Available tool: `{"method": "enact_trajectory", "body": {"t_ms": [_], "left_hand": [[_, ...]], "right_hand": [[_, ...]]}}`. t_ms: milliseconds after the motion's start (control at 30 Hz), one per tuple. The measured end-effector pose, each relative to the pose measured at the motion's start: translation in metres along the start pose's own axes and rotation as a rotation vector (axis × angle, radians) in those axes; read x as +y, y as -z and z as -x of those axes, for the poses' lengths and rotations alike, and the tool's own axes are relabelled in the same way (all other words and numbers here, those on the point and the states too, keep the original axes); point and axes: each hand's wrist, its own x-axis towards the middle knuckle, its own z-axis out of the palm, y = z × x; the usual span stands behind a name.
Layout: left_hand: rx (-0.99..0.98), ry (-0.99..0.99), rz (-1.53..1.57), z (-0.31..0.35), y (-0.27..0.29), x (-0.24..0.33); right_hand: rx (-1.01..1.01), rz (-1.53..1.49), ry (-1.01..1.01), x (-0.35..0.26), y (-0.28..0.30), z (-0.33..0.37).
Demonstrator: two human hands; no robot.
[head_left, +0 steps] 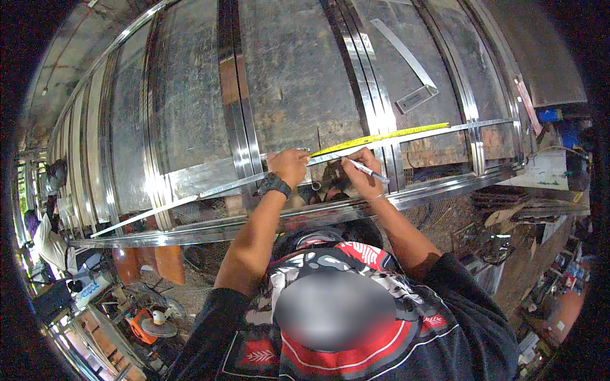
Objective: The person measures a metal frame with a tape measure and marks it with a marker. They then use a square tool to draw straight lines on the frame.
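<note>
My left hand [289, 166], a dark watch [274, 184] on its wrist, is closed at the near end of a yellow tape measure blade [381, 136]. Its fingers press the blade against a long, thin metal strip [337, 153]; whether the tape's case is under the hand I cannot tell. Just to the right, my right hand [363, 174] grips a white marker pen [370, 170] and its fingertips rest at the strip's edge. The tape runs rightward along the strip, which lies across several shiny metal bars.
A metal try square [416, 98] lies on the panel beyond the tape. Shiny paired bars [238, 127] cross a large frame, with a front rail [305, 216] close to me. At lower left stands an orange tool [141, 327]; another person [51, 244] is at the far left.
</note>
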Motion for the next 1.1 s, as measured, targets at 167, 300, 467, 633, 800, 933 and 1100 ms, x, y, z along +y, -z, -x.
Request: {"method": "enact_trajectory", "body": {"t_ms": [167,300,467,633,800,933,1100], "left_hand": [[0.007,0.018,0.079,-0.001,-0.014,-0.008],[0.009,0.000,0.071,0.000,-0.002,-0.001],[0.010,0.017,0.078,0.000,0.002,0.002],[-0.023,0.030,0.060,-0.001,0.002,0.002],[-0.024,0.042,0.074,0.000,0.001,0.002],[0.004,0.014,0.084,0.002,0.001,0.002],[-0.041,0.021,0.060,0.003,0.008,0.005]], "right_hand": [[-0.099,0.207,0.295,0.006,-0.015,-0.003],[-0.142,0.220,0.322,-0.002,-0.022,-0.008],[-0.100,0.312,0.400,-0.004,-0.026,-0.010],[-0.091,0.348,0.456,0.002,-0.024,-0.010],[-0.087,0.360,0.488,0.004,-0.025,-0.011],[-0.078,0.387,0.517,0.004,-0.026,-0.012],[-0.083,0.409,0.506,0.001,-0.026,-0.011]]}}
